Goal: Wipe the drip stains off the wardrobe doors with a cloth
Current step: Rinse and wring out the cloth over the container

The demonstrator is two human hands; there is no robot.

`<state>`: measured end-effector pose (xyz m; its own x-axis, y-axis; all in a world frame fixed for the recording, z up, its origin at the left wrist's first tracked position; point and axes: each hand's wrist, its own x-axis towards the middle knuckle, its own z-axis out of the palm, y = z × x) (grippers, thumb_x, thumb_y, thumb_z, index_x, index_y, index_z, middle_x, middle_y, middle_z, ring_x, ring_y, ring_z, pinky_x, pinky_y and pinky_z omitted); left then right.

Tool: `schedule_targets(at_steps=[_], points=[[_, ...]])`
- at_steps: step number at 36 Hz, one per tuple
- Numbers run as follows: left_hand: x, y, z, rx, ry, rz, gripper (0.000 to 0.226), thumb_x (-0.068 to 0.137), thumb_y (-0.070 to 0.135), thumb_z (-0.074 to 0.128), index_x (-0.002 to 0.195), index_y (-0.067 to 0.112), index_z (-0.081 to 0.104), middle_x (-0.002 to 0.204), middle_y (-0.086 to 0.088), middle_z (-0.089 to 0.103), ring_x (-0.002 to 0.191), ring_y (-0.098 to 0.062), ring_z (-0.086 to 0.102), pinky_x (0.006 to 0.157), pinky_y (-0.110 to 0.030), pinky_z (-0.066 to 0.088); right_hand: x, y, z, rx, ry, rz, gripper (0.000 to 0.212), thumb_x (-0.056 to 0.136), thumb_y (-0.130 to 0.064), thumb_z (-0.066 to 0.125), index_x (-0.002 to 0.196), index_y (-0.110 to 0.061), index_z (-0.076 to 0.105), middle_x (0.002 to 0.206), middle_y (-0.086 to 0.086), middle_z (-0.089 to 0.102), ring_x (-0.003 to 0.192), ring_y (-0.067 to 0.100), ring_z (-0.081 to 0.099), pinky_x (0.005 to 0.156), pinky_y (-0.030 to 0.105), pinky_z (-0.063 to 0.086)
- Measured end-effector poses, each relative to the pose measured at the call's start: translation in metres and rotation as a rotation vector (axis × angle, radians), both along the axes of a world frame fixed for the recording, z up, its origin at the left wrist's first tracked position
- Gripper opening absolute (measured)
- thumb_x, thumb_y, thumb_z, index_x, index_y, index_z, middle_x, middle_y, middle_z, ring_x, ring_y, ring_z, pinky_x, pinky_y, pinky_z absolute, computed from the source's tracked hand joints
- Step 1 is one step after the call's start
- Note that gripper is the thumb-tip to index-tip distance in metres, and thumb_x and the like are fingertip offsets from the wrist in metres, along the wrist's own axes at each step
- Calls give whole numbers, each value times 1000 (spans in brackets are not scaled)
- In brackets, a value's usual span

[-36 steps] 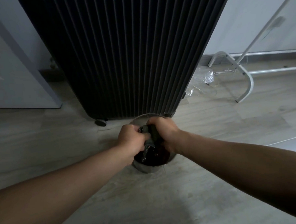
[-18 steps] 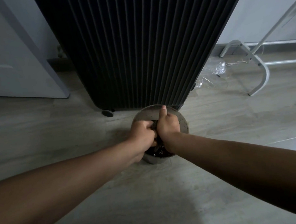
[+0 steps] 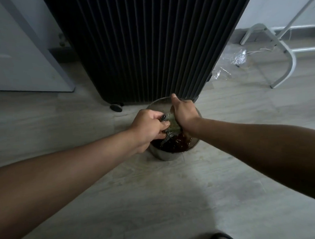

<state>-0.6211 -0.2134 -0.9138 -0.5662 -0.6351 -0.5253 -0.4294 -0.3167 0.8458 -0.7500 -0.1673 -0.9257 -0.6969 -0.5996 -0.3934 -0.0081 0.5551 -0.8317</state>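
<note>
- The white panel (image 3: 22,61) stands at ten o'clock from the bowl, well apart from my hands. It may be a wardrobe door, but I cannot tell, and I see no drip stains on it from here.
- My left hand (image 3: 149,126) is clamped on the near end of the cloth, fingers curled round it, over the bowl's nine o'clock side.
- The cloth (image 3: 172,119) is bunched between my two fists, right above the bowl. Its long axis runs roughly from eight to two o'clock, and a dotted tail droops toward the dark water (image 3: 177,144).
- The bowl (image 3: 165,156) sits on the floor, its twelve o'clock rim just beside the foot of the black ribbed appliance (image 3: 150,48).
- My right hand (image 3: 184,114) grips the far end of the cloth, thumb pointing to twelve.
- Both hands are on the cloth already, so neither is nearer. I judge this to be wringing, with the wiping not yet begun.
- The appliance blocks twelve o'clock. Open floor lies toward six, the freer way to lift out.
- The plastic wrap (image 3: 235,57) and the white rack (image 3: 292,61) lie at two o'clock, well apart.
</note>
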Motion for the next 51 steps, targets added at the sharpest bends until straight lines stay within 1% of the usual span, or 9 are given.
schedule_targets(at_steps=[4,9,16,24,31,43,46,49,51], points=[[7,-5,6,63,52,-89,43,96,-5,64,138,-1,55,113,-14,72,105,-22,71,77,-30,61,-12,13,6,-71,-118,83,50,108,-39,44,81,-4,67,66,7,63,51,10,64,52,16,48],[12,-21,7,97,99,-105,33,98,-7,59,131,-3,60,113,-18,74,100,-21,74,76,-31,63,-25,24,6,-197,-277,53,45,107,-30,50,82,2,69,70,14,69,68,28,70,75,38,60],[11,-42,11,-23,95,-98,28,97,-8,58,111,14,69,114,-15,73,110,-28,72,94,-47,60,-20,40,14,-205,-652,265,34,106,-20,47,129,0,62,126,19,69,119,29,66,96,37,57],[1,-38,11,-119,83,-108,62,77,16,88,133,22,60,129,-8,66,118,-21,67,103,-44,55,-27,30,24,-124,-542,479,23,92,1,61,114,-4,66,113,16,73,104,28,70,84,31,56],[6,-27,2,82,133,7,92,70,23,91,148,19,43,134,-1,63,120,-19,65,105,-44,53,-23,28,23,-335,-826,215,14,93,5,54,92,-7,60,94,17,69,86,26,71,73,33,62],[5,-11,-8,284,182,90,30,97,11,68,127,11,65,118,-9,75,108,-27,73,91,-40,59,-8,25,10,-375,-743,136,29,89,-1,57,118,-3,59,119,22,63,109,34,63,98,46,50],[7,-15,-5,171,133,30,21,100,10,63,120,10,70,116,-9,76,109,-25,72,91,-40,57,-14,27,9,-305,-803,132,47,76,-15,56,118,3,64,116,16,64,105,31,57,95,41,38],[9,-20,0,118,66,-57,19,97,13,67,115,13,72,110,-8,78,102,-23,72,83,-37,53,-23,27,13,-304,-906,94,29,80,-33,54,89,-11,69,91,6,61,83,21,59,88,35,46],[9,-23,3,139,38,-76,15,93,12,68,108,12,71,104,-9,76,95,-24,71,80,-37,52,-30,27,10,-299,-928,54,51,88,-53,50,99,-8,69,94,10,66,86,24,62,94,40,44]])
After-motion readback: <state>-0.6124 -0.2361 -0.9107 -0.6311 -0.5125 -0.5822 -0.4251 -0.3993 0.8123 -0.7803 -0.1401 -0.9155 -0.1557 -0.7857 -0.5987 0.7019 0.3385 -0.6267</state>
